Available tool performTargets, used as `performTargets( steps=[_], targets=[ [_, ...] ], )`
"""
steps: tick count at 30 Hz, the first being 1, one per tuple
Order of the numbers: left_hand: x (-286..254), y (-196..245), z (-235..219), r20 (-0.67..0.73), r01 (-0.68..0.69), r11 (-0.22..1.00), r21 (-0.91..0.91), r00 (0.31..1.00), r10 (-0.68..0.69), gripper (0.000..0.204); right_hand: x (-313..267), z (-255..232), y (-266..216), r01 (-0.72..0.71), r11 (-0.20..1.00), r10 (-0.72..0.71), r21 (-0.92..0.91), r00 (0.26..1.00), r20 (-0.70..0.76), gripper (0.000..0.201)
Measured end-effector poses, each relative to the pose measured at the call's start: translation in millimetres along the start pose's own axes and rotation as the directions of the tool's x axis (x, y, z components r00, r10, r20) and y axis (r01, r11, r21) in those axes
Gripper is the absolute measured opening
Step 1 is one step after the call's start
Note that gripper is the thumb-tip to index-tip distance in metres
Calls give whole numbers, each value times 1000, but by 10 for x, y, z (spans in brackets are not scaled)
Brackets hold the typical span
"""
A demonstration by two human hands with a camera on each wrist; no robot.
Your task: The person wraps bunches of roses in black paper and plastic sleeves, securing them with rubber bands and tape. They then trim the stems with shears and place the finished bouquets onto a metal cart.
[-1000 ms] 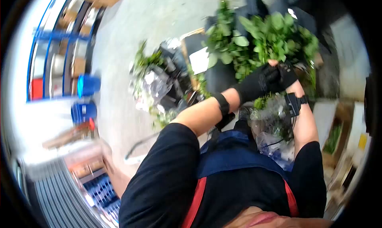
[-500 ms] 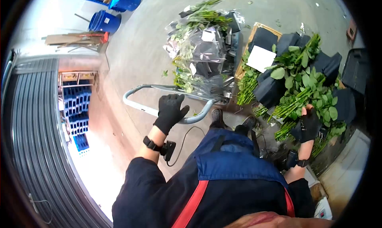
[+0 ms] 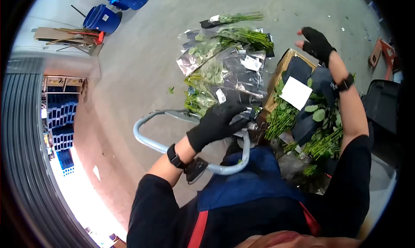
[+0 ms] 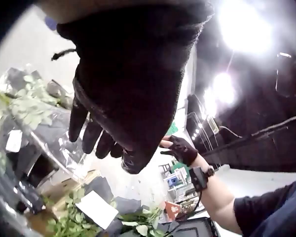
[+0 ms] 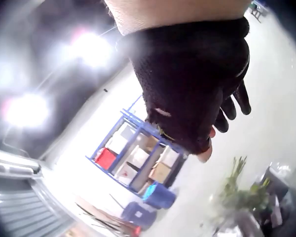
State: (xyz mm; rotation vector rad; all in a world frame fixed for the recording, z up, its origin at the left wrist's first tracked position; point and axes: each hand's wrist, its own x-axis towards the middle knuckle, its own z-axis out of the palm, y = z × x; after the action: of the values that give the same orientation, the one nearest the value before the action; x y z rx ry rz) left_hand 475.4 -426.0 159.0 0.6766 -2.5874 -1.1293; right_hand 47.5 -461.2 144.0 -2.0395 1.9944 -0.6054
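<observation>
My left hand (image 3: 218,122), in a black glove, hangs with relaxed fingers over the near end of several plastic-wrapped bundles of leafy stems (image 3: 233,70). It holds nothing. Below its wrist curves the grey tube handle (image 3: 149,137) of a cart. My right hand (image 3: 317,44) is raised, its fingers spread and bare fingertips showing through the glove. Nothing is in it. It hovers by the far end of a cardboard box (image 3: 282,70), where leafy stems in dark wrapping (image 3: 304,131) lie under a white sheet (image 3: 296,93). The left wrist view also shows this sheet (image 4: 96,208).
Blue buckets (image 3: 102,18) and leaning boards (image 3: 69,35) stand at the far left wall, near a grey roller shutter (image 3: 21,131). A black bin (image 3: 382,103) is at the right. Blue shelving (image 5: 138,148) with boxes shows in the right wrist view.
Both hands were together at the leafy stems on the right. The left came away to the cart handle, then over the wrapped bundles. The right left the stems and moved up beside the box.
</observation>
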Motion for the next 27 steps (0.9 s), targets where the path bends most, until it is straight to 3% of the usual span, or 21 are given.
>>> performTargets(
  steps=[1, 3, 4, 5, 6, 7, 8, 9, 10, 11, 12, 13, 14, 15, 18, 19, 21, 23, 25, 27],
  targets=[
    [263, -194, -66, -59, -121, 991, 59, 990, 125, 36, 301, 79, 103, 19, 996, -16, -92, 999, 38, 47],
    [809, -571, -161, -177, -177, 931, 319, 954, 242, 38, 895, 304, 303, -89, 971, 130, -223, 976, 175, 51],
    [1124, -730, -181, -155, -98, 899, 427, 972, 179, 40, 1182, 489, 510, -90, 963, 143, -256, 969, 199, 54],
    [1417, -976, -166, -192, -145, 874, 463, 947, 259, 45, 1428, 583, 515, -114, 948, 189, -297, 953, 239, 58],
    [1712, -1249, -73, -257, -177, 857, 484, 907, 333, 54, 1636, 761, 660, -105, 942, 181, -320, 960, 215, 60],
    [1980, -1366, -39, -232, -122, 842, 525, 932, 280, 64, 1869, 962, 814, -94, 936, 167, -340, 967, 192, 62],
    [2361, -1706, 190, -298, -143, 787, 600, 873, 386, 72, 2200, 1434, 1109, -93, 928, 144, -362, 983, 116, 63],
    [2571, -1828, 316, -289, -136, 780, 611, 879, 379, 79, 2375, 1613, 1265, -115, 915, 128, -386, 992, 10, 64],
    [2733, -1935, 429, -254, -116, 739, 663, 895, 368, 76, 2423, 1705, 1107, -182, 882, 205, -435, 979, 5, 58],
    [2934, -2106, 653, -353, -75, 758, 647, 853, 385, 66, 2473, 1747, 933, -247, 838, 277, -486, 961, -11, 52],
    [3007, -2208, 763, -303, -67, 768, 638, 894, 330, 59, 2579, 1859, 1001, -186, 801, 295, -569, 950, 105, 76],
    [3065, -2309, 866, -251, -59, 777, 627, 929, 273, 52, 2591, 1929, 903, -196, 802, 323, -565, 937, 134, 73],
    [3097, -2383, 982, -232, -57, 809, 585, 944, 235, 44, 2638, 2164, 1117, -161, 794, 256, -586, 963, 82, 67],
    [3088, -2424, 1043, -254, -83, 805, 587, 926, 281, 34, 2644, 2319, 1189, -135, 784, 189, -606, 982, 26, 61],
    [2980, -2463, 1072, -276, -108, 823, 557, 911, 306, 21, 2705, 2522, 1315, -269, 802, 446, -534, 863, 235, 78],
    [2935, -2442, 1009, -271, -129, 829, 545, 908, 319, 19, 2740, 2814, 1768, -158, 851, 321, -501, 911, 258, 55],
    [2885, -2438, 906, -265, -119, 827, 549, 914, 307, 17, 2731, 2914, 1864, 6, 839, 191, -543, 933, 305, 52],
    [2879, -2404, 805, -268, -57, 813, 579, 929, 256, 16, 2786, 2863, 1776, 43, 878, 91, -477, 963, 254, 51],
    [2830, -2434, 607, -381, -112, 817, 566, 843, 380, 26, 2831, 2557, 1287, 64, 941, 10, -331, 976, 217, 43],
    [2827, -2413, 267, -522, -120, 846, 520, 740, 425, 31, 2902, 2192, 798, 171, 923, -203, -344, 978, -58, 28]
  ],
)
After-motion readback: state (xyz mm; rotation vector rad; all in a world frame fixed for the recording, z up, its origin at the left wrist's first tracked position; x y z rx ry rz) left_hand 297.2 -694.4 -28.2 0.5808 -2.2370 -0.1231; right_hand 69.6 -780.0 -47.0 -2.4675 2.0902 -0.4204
